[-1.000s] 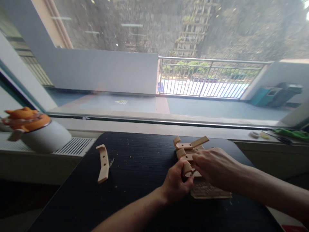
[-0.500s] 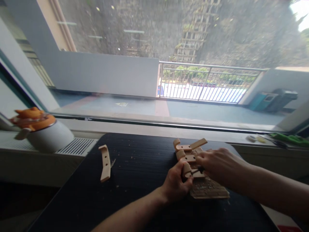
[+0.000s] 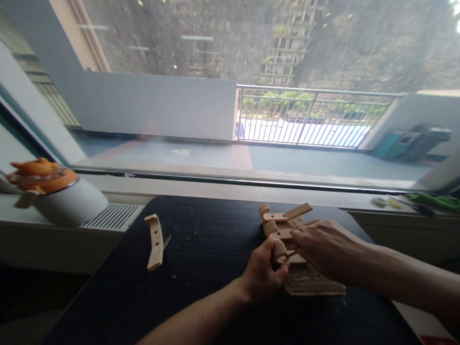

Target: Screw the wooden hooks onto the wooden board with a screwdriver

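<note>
My left hand (image 3: 265, 268) is closed around the curled end of the nearest wooden hook (image 3: 296, 257), thumb and fingers pinching it. My right hand (image 3: 318, 244) is closed over the hook's other end. It grips a small tool with a thin dark shaft (image 3: 292, 254), whose tip points at the hook near my left thumb; the handle is hidden in my fingers. Beneath lies a rough wooden board (image 3: 316, 282). Farther up the board sit a middle hook (image 3: 283, 233), partly covered by my right fingers, and a far hook (image 3: 276, 217) with two dark holes.
A loose wooden hook (image 3: 155, 242) lies at the left of the black table (image 3: 208, 239), with small shavings beside it. On the sill stand a white pot with an orange lid (image 3: 72, 199) at left and a green item (image 3: 434, 202) at right. A large window rises behind.
My right hand has turned slightly over the tool, covering its dark part more. My left hand keeps its grip on the hook. The whole view has shifted a little.
</note>
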`<state>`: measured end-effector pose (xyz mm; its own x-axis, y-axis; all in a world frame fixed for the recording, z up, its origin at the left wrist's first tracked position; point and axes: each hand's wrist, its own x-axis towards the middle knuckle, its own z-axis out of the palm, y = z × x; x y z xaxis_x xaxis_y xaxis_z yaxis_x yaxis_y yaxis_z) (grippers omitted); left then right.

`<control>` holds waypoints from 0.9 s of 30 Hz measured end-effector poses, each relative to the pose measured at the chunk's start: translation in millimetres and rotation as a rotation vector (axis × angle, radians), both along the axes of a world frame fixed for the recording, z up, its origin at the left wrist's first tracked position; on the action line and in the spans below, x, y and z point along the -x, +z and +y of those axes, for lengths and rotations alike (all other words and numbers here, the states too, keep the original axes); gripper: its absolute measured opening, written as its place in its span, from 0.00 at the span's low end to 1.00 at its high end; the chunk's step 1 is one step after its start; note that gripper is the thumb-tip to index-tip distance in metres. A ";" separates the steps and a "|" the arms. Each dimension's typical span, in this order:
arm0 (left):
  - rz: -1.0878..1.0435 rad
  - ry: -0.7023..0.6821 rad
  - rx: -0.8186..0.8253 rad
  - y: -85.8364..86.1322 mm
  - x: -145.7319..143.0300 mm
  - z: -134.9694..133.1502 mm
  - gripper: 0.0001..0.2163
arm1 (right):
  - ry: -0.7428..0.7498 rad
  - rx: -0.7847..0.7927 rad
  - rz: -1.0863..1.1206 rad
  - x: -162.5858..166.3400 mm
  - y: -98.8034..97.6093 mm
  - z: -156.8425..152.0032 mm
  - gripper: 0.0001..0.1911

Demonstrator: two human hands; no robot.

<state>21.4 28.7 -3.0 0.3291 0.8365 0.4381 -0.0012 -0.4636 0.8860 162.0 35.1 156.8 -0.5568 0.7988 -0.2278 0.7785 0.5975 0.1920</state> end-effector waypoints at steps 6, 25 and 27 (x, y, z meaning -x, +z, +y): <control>0.014 0.022 0.007 0.0 0.2 -0.1 0.13 | -0.272 0.099 -0.008 -4.0 13.5 3.2 0.16; 0.009 0.010 0.017 -2.2 -1.0 -0.3 0.11 | 0.301 0.028 -0.070 4.1 0.7 2.4 0.08; 0.008 0.000 0.026 -1.5 -1.0 -0.5 0.11 | 0.194 0.095 -0.054 7.9 5.7 3.5 0.08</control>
